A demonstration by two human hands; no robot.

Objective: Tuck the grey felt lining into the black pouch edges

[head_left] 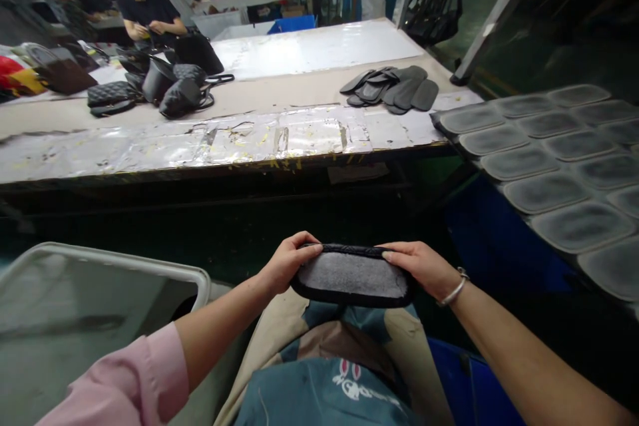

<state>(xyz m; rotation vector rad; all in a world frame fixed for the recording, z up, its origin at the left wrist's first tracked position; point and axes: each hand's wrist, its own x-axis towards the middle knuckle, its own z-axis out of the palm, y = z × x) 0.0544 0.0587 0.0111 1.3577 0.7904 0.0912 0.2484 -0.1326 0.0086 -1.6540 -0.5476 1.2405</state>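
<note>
Above my lap I hold an oval bag piece [354, 274] with a grey, fuzzy-looking face and a thick black rim. My left hand [294, 259] pinches its upper left edge, thumb on the near side. At the upper right edge, my right hand [417, 265] grips it the same way, with a bracelet on the wrist. The fingers behind the piece are partly hidden. Beyond, on the worktable, lies a loose pile of dark oval pads [392, 88].
A worn worktable [309, 130] runs across in front, with black quilted bags [182, 93] at its left. Rows of grey oval pads [544, 123] lie on a surface at right. A pale bin [200, 279] stands by my left arm. Another person [150, 10] works behind the table.
</note>
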